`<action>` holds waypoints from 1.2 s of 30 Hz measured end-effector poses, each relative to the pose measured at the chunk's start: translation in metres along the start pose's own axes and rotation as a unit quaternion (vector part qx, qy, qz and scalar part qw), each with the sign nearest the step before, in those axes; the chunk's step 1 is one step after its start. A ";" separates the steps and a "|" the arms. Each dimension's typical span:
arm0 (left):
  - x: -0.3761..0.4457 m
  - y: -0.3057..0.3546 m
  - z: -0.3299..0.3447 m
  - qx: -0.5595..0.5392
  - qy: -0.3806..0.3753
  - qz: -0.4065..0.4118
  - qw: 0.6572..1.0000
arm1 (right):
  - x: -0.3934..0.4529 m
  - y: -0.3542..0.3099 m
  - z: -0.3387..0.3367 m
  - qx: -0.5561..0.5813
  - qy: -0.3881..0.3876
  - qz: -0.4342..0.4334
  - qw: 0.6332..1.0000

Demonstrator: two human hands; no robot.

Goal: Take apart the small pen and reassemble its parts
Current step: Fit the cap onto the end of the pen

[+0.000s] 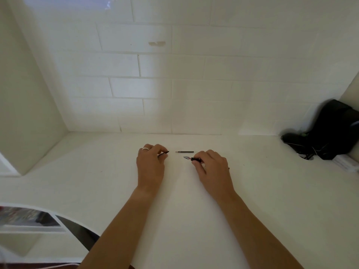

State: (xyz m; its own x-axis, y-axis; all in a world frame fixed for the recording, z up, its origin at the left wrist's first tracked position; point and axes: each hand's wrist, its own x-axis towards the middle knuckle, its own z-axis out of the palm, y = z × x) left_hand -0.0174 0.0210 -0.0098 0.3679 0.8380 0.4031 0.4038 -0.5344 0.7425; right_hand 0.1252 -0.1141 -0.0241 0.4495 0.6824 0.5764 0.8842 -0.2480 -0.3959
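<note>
The small pen lies in pieces on the white table (178, 200). A thin dark ink refill (184, 152) rests flat on the table between my hands, untouched. My left hand (150, 164), wearing a ring, pinches a slim black pen piece (164, 153) whose end sticks out to the right. My right hand (212, 167) grips the front section of the pen (191, 158), black with a pinkish metal tip pointing left. Both hands rest on the table, about a hand's width apart. My fingers hide most of each held piece.
A white brick wall rises just behind the table. A black bag with cables (328, 133) sits at the back right corner, with a white box (345, 162) beside it. A white side panel stands at the left. Printed paper (29, 220) lies at the lower left edge.
</note>
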 end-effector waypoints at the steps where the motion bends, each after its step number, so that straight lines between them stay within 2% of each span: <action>1: -0.002 0.004 -0.001 -0.024 -0.010 0.017 1.000 | 0.001 0.000 0.000 0.001 -0.002 0.001 1.000; 4: -0.010 0.015 0.000 -0.072 -0.072 0.067 0.993 | 0.001 -0.001 -0.001 0.000 -0.007 0.004 1.000; 8: -0.014 0.016 0.002 -0.114 -0.139 0.069 0.981 | 0.000 -0.002 -0.002 -0.008 -0.013 0.003 1.000; 14: -0.013 0.016 0.002 -0.131 -0.154 0.049 0.978 | 0.001 -0.003 -0.003 -0.026 -0.005 -0.003 1.000; 19: -0.011 0.016 0.003 -0.123 -0.129 0.046 0.983 | 0.001 -0.004 -0.004 -0.034 0.008 -0.007 0.999; 24: -0.014 0.016 0.004 -0.087 -0.167 0.096 0.977 | 0.001 -0.006 -0.005 -0.011 -0.015 -0.040 0.999; 28: -0.013 0.014 0.006 -0.069 -0.164 0.117 0.977 | 0.000 -0.008 -0.006 0.037 -0.032 -0.038 0.998; 36: -0.012 0.013 0.005 -0.081 -0.149 0.088 0.982 | 0.001 -0.007 -0.005 0.020 -0.020 -0.052 0.998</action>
State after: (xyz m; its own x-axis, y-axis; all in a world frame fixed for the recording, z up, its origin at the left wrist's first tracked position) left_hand -0.0125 0.0040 -0.0074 0.6582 0.6518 0.3767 0.1823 -0.6235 0.7602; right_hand 0.1202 -0.1152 -0.0167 0.3500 0.7297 0.5874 0.9195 -0.1478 -0.3643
